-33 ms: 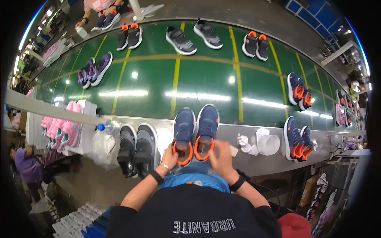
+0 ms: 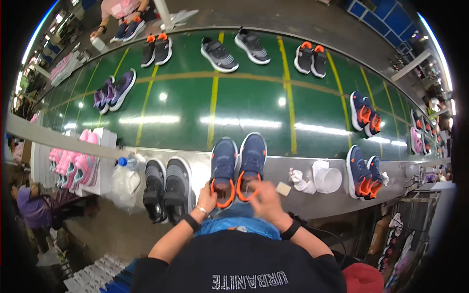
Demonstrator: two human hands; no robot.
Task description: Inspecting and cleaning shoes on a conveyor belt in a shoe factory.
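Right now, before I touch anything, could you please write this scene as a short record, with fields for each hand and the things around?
Left hand: at the heel of the left navy shoe; grip unclear
Right hand: blurred, at the heel of the right navy shoe
Left of this pair: black-and-grey shoes
Right of this pair: small pale block, white roll, another navy pair
Beyond: green table bearing more shoes
Far side: a person, white bottle
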